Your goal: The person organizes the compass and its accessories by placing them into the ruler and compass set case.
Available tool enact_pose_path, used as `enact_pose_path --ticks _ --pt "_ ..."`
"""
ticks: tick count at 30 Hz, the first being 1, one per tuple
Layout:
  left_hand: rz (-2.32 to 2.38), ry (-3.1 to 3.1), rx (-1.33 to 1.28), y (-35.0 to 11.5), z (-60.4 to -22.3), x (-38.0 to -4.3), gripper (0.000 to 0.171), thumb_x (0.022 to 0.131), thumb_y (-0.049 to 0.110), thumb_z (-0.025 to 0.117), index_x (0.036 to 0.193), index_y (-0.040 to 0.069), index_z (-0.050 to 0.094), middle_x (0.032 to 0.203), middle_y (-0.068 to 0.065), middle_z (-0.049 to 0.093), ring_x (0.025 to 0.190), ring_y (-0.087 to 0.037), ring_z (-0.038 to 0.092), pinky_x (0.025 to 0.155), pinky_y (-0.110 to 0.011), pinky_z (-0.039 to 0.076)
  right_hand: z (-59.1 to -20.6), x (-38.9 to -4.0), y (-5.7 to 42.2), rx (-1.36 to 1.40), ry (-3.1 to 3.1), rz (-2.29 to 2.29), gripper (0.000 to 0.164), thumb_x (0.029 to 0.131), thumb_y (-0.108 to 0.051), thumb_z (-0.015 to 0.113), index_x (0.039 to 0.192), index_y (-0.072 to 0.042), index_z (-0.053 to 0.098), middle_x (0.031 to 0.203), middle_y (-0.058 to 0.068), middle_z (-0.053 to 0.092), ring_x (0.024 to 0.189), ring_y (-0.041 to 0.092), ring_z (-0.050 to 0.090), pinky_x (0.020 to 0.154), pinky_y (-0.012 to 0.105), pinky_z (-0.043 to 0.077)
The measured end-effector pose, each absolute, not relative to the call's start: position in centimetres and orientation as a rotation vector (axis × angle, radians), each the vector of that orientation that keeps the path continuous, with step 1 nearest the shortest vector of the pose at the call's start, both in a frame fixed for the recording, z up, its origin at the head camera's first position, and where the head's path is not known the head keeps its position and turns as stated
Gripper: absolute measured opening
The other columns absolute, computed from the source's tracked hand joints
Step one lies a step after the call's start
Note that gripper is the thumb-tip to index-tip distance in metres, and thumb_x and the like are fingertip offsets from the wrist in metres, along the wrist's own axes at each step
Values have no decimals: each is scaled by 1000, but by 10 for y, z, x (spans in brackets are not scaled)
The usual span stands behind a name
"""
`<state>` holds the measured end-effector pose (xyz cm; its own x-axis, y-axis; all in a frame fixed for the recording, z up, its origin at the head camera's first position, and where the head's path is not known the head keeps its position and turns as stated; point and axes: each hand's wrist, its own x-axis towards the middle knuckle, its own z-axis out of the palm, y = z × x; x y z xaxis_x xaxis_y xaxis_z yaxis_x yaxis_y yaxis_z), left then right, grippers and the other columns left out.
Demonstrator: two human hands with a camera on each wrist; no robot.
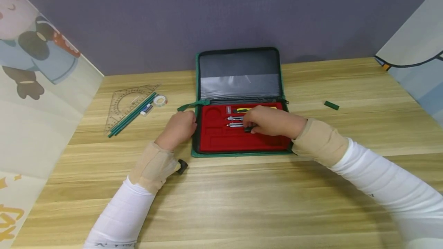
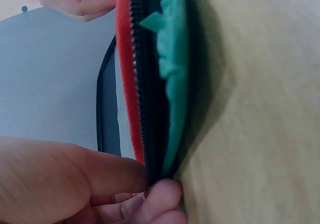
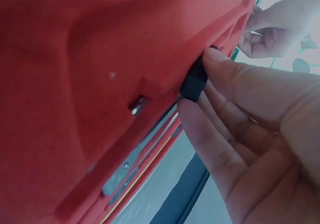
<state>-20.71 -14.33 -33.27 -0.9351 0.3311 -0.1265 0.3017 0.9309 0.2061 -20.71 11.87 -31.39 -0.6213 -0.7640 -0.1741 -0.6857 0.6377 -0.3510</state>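
A green zippered case (image 1: 238, 60) lies unfolded on the table, with a red moulded tray (image 1: 207, 137) in its near half. My left hand (image 1: 178, 128) pinches the case's left edge, thumb over the zipper teeth (image 2: 137, 68) and fingers beneath. Above the tray, my right hand (image 1: 270, 121) holds a small dark block (image 3: 194, 81) between thumb and fingertips, close to the red surface. Metal compasses (image 1: 234, 125) sit in the tray's slots, partly covered by that hand. A yellow-and-black tool (image 1: 242, 110) and a tiny clear box (image 1: 228, 109) fill slots behind them.
Left of the case are a clear set square (image 1: 115, 107), green pencils (image 1: 133, 115), an eraser (image 1: 146, 109) and a tape roll (image 1: 160, 100). A small dark green block (image 1: 331, 105) lies to the right. A wall (image 1: 225, 10) stands behind the wooden table (image 1: 242, 203).
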Motion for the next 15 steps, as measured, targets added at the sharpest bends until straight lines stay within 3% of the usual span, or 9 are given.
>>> enact_pose_path --ticks 15 --pt "275 2926 477 -144 -333 -207 11 88 6 56 78 1 58 71 -9 58 68 -25 54 64 -39 47 -314 -204 114 -1142 2566 -364 19 81 7 64 99 0 68 94 9 67 83 20 60 77 35 53"
